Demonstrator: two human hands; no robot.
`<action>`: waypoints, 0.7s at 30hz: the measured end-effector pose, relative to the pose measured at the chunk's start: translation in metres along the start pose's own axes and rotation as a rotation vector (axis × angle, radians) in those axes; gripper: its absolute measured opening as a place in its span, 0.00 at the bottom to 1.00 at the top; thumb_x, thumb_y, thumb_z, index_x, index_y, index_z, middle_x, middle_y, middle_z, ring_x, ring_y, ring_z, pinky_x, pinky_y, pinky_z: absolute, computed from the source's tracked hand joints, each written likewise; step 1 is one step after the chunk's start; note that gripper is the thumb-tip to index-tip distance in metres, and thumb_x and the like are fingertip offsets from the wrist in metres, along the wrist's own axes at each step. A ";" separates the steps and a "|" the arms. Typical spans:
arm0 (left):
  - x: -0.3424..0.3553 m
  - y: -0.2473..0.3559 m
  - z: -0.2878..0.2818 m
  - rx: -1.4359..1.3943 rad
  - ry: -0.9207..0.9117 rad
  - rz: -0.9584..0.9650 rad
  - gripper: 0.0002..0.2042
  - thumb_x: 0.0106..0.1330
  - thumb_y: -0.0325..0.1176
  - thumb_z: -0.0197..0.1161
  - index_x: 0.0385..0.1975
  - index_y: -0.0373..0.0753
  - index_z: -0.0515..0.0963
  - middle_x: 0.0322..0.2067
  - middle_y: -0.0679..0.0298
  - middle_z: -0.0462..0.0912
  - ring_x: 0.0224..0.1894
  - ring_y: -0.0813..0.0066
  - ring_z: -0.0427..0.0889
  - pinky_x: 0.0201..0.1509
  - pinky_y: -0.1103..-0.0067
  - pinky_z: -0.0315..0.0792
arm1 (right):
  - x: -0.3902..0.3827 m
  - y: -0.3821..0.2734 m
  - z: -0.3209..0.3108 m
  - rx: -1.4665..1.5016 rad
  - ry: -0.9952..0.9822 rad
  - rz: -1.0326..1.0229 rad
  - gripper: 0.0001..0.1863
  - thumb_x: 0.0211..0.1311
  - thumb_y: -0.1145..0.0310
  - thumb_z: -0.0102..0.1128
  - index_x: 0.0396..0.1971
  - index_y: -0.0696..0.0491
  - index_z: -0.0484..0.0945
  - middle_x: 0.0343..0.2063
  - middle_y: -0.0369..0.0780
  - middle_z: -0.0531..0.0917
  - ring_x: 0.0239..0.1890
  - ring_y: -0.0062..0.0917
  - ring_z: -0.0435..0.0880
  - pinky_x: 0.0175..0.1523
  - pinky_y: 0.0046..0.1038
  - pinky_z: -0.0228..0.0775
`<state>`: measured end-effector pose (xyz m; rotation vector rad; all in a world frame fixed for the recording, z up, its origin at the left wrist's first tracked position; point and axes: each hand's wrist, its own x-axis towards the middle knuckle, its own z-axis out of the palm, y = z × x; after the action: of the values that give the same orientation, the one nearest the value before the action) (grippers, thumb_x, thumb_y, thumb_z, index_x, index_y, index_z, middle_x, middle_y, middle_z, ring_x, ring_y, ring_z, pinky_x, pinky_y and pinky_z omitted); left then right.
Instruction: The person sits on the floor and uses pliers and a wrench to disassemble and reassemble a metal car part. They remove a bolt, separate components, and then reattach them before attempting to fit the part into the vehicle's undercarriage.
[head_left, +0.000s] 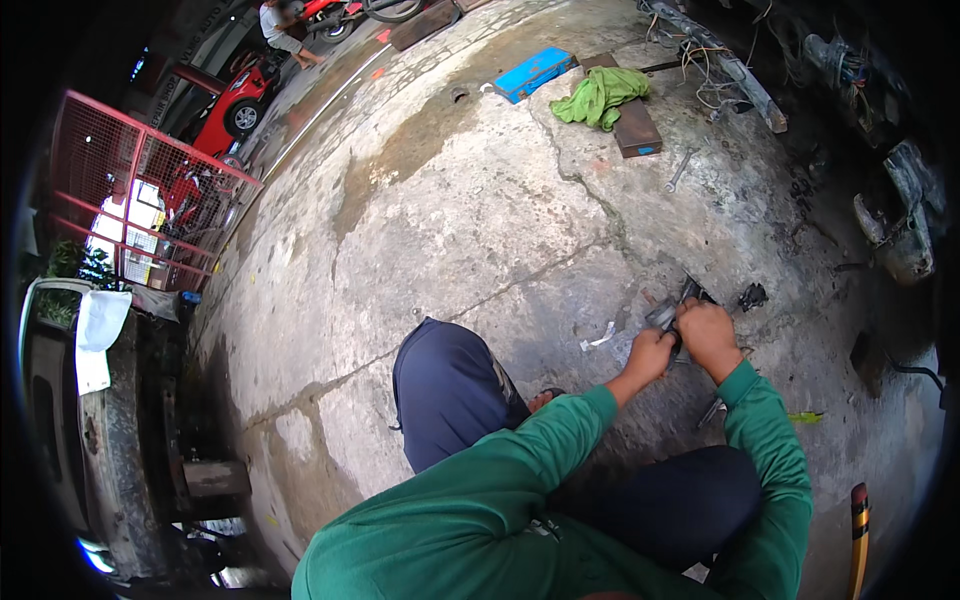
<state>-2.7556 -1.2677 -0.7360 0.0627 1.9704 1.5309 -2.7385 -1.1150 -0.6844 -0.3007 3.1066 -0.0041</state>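
Low over the concrete, my left hand (650, 358) and my right hand (708, 335) are closed close together around a small grey metal part (662, 315). My fingers cover much of it, and its kind cannot be made out. Dark pieces show just beyond my knuckles, lying at or near the ground. A black greasy clump (752, 297) rests to the right of my right hand. To the left of my left hand lies a torn white scrap (598, 338). A slim metal tool (711, 411) lies partly hidden beside my right forearm.
Farther off are a blue metal toolbox (535, 73), a green cloth (600, 97) over a dark flat box (637, 132), and a wrench (681, 171). A frame with loose wires (735, 75) stands far right. A yellow-and-black handle (859, 540) is near right. A person (280, 28) is far left.
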 end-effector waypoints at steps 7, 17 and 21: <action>0.004 -0.003 -0.003 -0.032 -0.001 0.022 0.16 0.71 0.37 0.54 0.31 0.26 0.77 0.20 0.53 0.78 0.15 0.62 0.80 0.14 0.69 0.74 | 0.002 0.002 -0.003 0.018 0.051 -0.014 0.09 0.59 0.69 0.58 0.33 0.55 0.84 0.33 0.42 0.85 0.37 0.33 0.88 0.39 0.34 0.82; 0.006 -0.007 -0.003 -0.014 0.054 0.097 0.17 0.70 0.36 0.52 0.31 0.24 0.78 0.20 0.48 0.79 0.16 0.57 0.82 0.16 0.66 0.76 | 0.008 -0.005 0.006 -0.011 0.083 0.046 0.07 0.58 0.69 0.58 0.29 0.52 0.85 0.31 0.41 0.86 0.33 0.33 0.89 0.37 0.34 0.81; 0.008 -0.006 -0.004 0.042 0.043 0.085 0.17 0.69 0.36 0.51 0.31 0.25 0.78 0.21 0.48 0.80 0.18 0.58 0.83 0.19 0.65 0.76 | 0.011 -0.005 0.004 -0.030 0.051 0.052 0.07 0.58 0.68 0.58 0.29 0.52 0.85 0.30 0.41 0.87 0.31 0.32 0.89 0.36 0.34 0.80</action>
<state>-2.7624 -1.2700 -0.7443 0.1332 2.0575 1.5569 -2.7478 -1.1218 -0.6886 -0.2244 3.1669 0.0367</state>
